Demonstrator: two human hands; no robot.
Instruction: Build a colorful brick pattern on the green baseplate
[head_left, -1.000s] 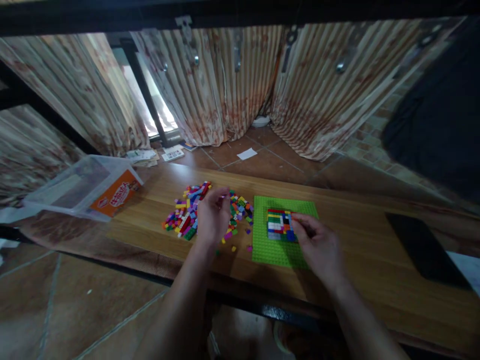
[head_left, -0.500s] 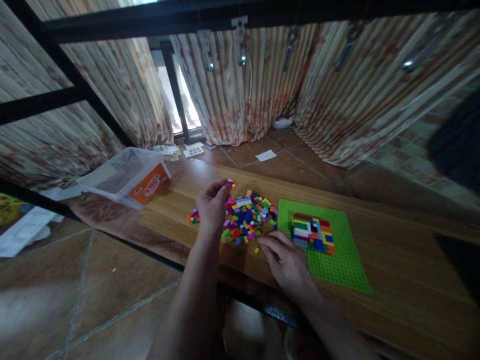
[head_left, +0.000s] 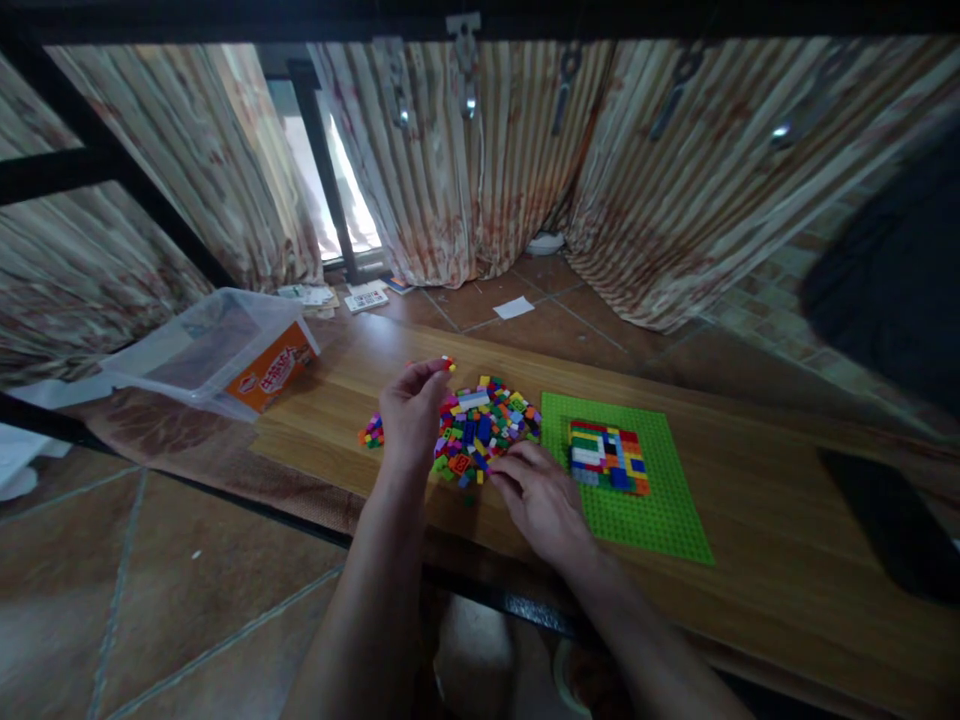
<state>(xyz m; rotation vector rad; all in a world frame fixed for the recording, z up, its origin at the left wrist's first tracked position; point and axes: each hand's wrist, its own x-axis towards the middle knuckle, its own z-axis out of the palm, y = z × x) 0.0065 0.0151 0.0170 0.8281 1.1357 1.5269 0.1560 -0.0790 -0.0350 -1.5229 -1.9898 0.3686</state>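
My left hand (head_left: 409, 415) is closed in a pinch above the left part of a pile of small coloured toy bricks (head_left: 484, 430). Beside its fingertips show a few tiny red, white and yellow bricks (head_left: 449, 364); I cannot tell whether they are held or lie behind. My right hand (head_left: 541, 495) pinches at the pile's near right edge, its fingertips hiding whatever is between them. To its right lies a green studded baseplate (head_left: 660, 520), bearing a low, multicoloured block of joined bricks (head_left: 609, 458). A dark green brick (head_left: 468, 500) lies near the table's front edge.
A clear plastic box (head_left: 217, 350) with an orange label stands at the left end of the wooden table (head_left: 337, 350). At the right lies a dark flat object (head_left: 889, 520). Papers (head_left: 366, 298) lie on the floor beyond, before striped curtains (head_left: 420, 170). A black frame bar crosses above.
The view has shifted, sliding the scene leftward. My right hand has moved to the pile's edge, and the loose yellow brick beside it no longer shows. My left hand stays pinched over the pile.
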